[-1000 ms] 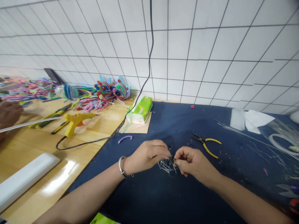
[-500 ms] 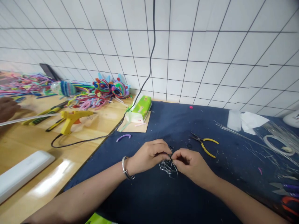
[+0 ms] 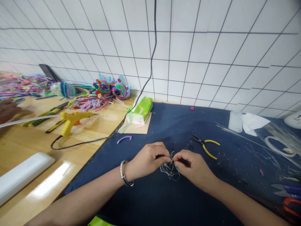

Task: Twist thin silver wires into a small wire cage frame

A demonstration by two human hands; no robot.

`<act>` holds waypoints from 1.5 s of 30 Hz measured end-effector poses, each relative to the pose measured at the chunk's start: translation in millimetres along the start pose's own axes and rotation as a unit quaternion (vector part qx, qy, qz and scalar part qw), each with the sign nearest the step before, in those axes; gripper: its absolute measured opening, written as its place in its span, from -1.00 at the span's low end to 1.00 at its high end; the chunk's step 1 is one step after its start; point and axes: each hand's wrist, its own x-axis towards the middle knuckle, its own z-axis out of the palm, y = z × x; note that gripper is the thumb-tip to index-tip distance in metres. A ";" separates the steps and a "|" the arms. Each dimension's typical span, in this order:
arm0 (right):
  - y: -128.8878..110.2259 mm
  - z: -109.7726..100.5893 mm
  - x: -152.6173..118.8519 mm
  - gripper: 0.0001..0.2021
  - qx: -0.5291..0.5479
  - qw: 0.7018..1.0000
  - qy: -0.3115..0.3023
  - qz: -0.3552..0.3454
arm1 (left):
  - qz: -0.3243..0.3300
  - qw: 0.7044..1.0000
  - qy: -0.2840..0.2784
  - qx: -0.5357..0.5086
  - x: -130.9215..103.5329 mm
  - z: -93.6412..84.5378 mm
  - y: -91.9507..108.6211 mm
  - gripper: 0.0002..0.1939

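A small tangle of bent silvery and dark wire (image 3: 169,169) sits between my two hands above the dark blue cloth (image 3: 145,201). My left hand (image 3: 150,158), with a silver bangle at its wrist, pinches the wire at its upper left side. Thumb and forefinger of my right hand (image 3: 191,164) are pressed together on the wire's right side. The exact spot where the fingertips meet the wire is too small to make out. To the right of my right hand lie pliers with yellow handles (image 3: 208,147).
A yellow glue gun (image 3: 70,121) with a black cord lies on the wooden table, left. A green tissue pack (image 3: 142,108), purple pipe cleaner (image 3: 124,138), thin wires (image 3: 282,138) and orange-handled scissors (image 3: 291,204) lie around. Another person's hand (image 3: 8,110) shows at far left.
My left hand has shifted slightly left and its fingers sit a little lower on the wire, uncovering more of its top. My right hand stays almost in place.
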 end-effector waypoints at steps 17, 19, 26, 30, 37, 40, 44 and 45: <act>2.5 1.7 1.6 -0.84 0.014 1.000 -0.003 0.008 | 0.010 0.995 -0.102 0.019 -2.0 -12.9 10.4 -0.82; 2.5 1.3 1.6 -0.84 0.022 1.000 -0.006 0.018 | -0.002 0.995 -0.094 0.011 -1.8 -12.1 9.7 -0.81; -0.9 -1.1 2.1 -0.85 0.049 0.998 -0.011 0.047 | -0.025 0.998 -0.066 0.000 -1.9 -7.9 7.2 -0.79; -0.5 0.0 3.4 -0.85 0.080 0.994 -0.019 0.068 | -0.034 0.997 -0.067 -0.003 -1.6 -7.7 6.3 -0.79; -1.2 3.5 1.9 -0.86 0.115 0.989 -0.026 0.093 | -0.041 0.998 -0.053 -0.008 -2.7 -4.0 5.7 -0.80; -3.5 5.2 0.8 -0.86 0.126 0.986 -0.018 0.108 | -0.051 0.997 -0.047 -0.020 -2.4 -4.0 5.5 -0.82; -6.3 7.6 0.3 -0.85 0.137 0.982 -0.006 0.127 | -0.047 0.997 -0.053 -0.029 -0.9 -6.3 6.5 -0.83; -6.4 8.2 0.3 -0.85 0.138 0.982 -0.005 0.130 | -0.045 0.997 -0.052 -0.028 -0.6 -6.6 6.8 -0.83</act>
